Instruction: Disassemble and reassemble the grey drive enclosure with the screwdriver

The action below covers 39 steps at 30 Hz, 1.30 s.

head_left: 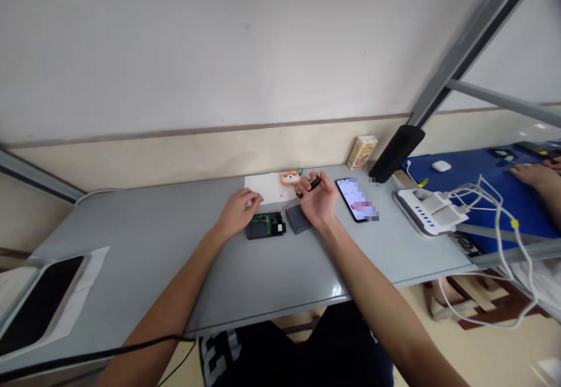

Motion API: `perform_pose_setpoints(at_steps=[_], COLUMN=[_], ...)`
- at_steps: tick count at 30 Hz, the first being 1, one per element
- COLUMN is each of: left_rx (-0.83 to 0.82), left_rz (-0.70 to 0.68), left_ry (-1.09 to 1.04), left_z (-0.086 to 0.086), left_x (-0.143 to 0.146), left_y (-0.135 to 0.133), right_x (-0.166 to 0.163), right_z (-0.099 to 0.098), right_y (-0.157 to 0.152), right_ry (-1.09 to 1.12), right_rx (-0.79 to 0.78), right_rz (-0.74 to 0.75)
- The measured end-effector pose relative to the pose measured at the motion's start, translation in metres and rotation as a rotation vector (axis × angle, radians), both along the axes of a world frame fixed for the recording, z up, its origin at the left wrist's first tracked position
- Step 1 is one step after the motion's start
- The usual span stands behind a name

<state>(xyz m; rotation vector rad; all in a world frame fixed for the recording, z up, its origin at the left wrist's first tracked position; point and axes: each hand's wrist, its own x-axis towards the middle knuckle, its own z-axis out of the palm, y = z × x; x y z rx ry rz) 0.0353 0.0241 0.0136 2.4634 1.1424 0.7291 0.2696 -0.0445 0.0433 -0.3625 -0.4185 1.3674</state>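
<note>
My right hand [319, 201] is closed around a screwdriver [314, 183] with a black and yellow handle. Its thin shaft points down and to the left. Below that hand lies a dark grey flat cover [297, 220], partly hidden by the wrist. My left hand [238, 211] has thumb and fingertips brought together at the edge of a white sheet of paper [267, 185]; whatever they pinch is too small to make out. Just right of and below these fingers lies an opened device with a green circuit board [266, 225]. A few tiny dark specks show on the paper.
An orange animal-face case [290, 178] stands at the paper's far edge. To the right are a lit phone [353, 200], a small carton [362, 152], a black cylinder [397, 153] and a power strip [429, 211] with white cables. Another person's hand [532, 175] rests at a blue desk.
</note>
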Motion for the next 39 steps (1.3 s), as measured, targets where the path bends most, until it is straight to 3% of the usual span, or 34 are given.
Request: perform_pose_setpoints(at_steps=[5, 14, 39], left_rx=[-0.155, -0.169, -0.147], left_rz=[-0.012, -0.063, -0.060], left_ry=[-0.066, 0.011, 0.067], left_z=[-0.006, -0.004, -0.007], left_x=[-0.024, -0.023, -0.025], left_y=[-0.018, -0.021, -0.019], right_x=[-0.020, -0.082, -0.082], right_z=[0.011, 0.019, 0.015], right_y=[-0.001, 0.025, 0.020], right_ry=[-0.070, -0.312, -0.331], right_rx=[0.063, 0.110, 0.051], right_rz=[0.011, 0.109, 0.072])
